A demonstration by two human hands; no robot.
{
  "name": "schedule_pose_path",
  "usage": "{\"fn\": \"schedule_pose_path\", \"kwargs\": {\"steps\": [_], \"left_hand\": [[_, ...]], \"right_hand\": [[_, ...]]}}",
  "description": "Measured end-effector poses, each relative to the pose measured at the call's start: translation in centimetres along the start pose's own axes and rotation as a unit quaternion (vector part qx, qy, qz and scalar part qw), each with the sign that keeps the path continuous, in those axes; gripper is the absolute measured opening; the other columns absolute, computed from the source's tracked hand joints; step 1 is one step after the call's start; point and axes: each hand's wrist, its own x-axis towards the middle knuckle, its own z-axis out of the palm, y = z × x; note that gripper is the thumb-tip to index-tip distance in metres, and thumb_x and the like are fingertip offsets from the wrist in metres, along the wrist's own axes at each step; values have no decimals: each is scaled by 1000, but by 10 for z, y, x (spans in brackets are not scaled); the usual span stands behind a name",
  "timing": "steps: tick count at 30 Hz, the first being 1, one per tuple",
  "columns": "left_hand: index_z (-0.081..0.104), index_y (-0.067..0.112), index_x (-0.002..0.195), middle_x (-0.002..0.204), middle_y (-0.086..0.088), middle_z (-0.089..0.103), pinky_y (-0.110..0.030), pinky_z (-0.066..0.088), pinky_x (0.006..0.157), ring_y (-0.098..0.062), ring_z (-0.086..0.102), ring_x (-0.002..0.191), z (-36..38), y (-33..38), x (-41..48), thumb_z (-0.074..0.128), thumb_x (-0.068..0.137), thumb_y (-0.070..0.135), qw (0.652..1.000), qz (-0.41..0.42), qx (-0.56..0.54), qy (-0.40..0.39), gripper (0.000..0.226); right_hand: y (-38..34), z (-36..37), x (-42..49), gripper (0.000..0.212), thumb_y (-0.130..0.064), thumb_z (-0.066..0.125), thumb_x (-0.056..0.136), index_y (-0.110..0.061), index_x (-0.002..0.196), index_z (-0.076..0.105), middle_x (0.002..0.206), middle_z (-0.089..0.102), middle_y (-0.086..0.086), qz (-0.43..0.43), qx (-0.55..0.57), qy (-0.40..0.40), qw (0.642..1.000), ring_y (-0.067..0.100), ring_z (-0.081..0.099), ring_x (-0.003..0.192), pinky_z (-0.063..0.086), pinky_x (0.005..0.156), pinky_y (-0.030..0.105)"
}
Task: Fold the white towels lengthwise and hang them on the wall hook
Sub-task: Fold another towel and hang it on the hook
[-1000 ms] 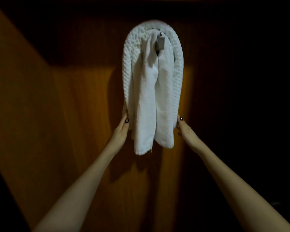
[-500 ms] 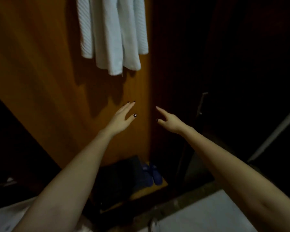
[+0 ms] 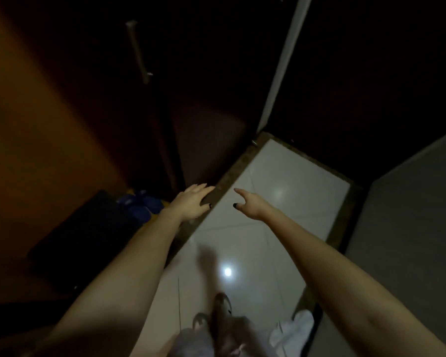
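Observation:
My view points down at the floor. My left hand [image 3: 192,203] reaches forward, flat and empty, fingers slightly apart. My right hand [image 3: 249,206] hovers a short way to its right, fingers loosely spread, holding nothing. A crumpled white towel [image 3: 292,331] lies on the floor at the bottom right, below my right forearm. The hung towels and the wall hook are out of view.
Pale floor tiles [image 3: 289,186] run ahead between dark walls. An orange wooden panel [image 3: 36,124] stands at left, a dark door with a metal handle [image 3: 138,51] beyond it. Blue slippers [image 3: 139,204] and a dark mat [image 3: 85,233] lie at left. My foot [image 3: 222,307] is below.
My view has swung down from the hung towels to the floor. Both hands let go of the towels and dropped, empty, in front of me.

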Motion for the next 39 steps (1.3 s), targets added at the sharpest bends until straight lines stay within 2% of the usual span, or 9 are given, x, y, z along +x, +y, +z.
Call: {"fn": "schedule_pose_path", "kwargs": {"steps": [9,14,19,21,24,26,30,33,39], "left_hand": [[11,28,154,162,0,13,-48,18,118,-21,11,148,112,110,36,45,99,40,976,149,77,-137,66],[11,27,154,161,-1,14,-48,19,118,-22,14,147,183,142,23,46,99,36,933,251,148,-209,66],[12,23,154,161,-3,14,-48,19,117,-24,14,147,269,164,-8,45,99,31,886,322,186,-275,65],[12,22,154,161,-4,15,-47,20,117,-24,15,147,305,165,-22,46,99,29,869,342,196,-299,65],[17,19,153,159,-7,21,-39,20,117,-24,20,145,360,163,-37,46,99,25,853,359,191,-326,62],[24,17,152,156,-8,30,-32,24,114,-24,27,142,397,159,-41,46,98,20,853,370,169,-326,58],[28,15,150,153,-9,35,-32,28,111,-25,31,139,478,143,-34,48,97,18,852,380,156,-325,57],[31,14,149,151,-11,37,-35,30,111,-26,32,138,547,133,-15,48,96,16,844,391,153,-333,56],[45,12,141,143,-10,47,-32,31,106,-25,33,136,690,113,58,53,96,23,862,414,103,-276,47]], "right_hand": [[148,79,-88,60,-24,50,101,-11,153,24,154,35,15,185,150,40,970,30,36,140,30,110,31],[193,171,-158,60,-21,50,100,-9,153,24,151,39,18,291,224,72,927,32,40,136,34,109,33],[216,268,-222,62,-22,50,100,-11,154,22,148,42,19,367,259,56,892,35,43,132,39,107,42],[224,303,-243,60,-20,50,99,-9,152,25,146,44,19,390,278,69,875,35,45,131,38,105,37],[246,354,-265,56,-17,46,101,-5,151,25,148,41,18,414,278,77,863,30,41,134,27,105,27],[268,385,-271,57,-17,45,101,-5,152,21,154,33,15,426,278,74,857,28,35,139,21,109,26],[319,453,-262,55,-18,39,104,-5,152,15,157,27,12,428,260,89,861,22,32,142,17,113,23],[356,508,-234,55,-13,46,101,-3,151,24,153,34,18,441,283,141,840,29,37,139,22,112,28],[440,621,-157,49,-7,53,97,4,142,40,144,46,22,435,278,272,812,32,44,134,25,113,31]]}}
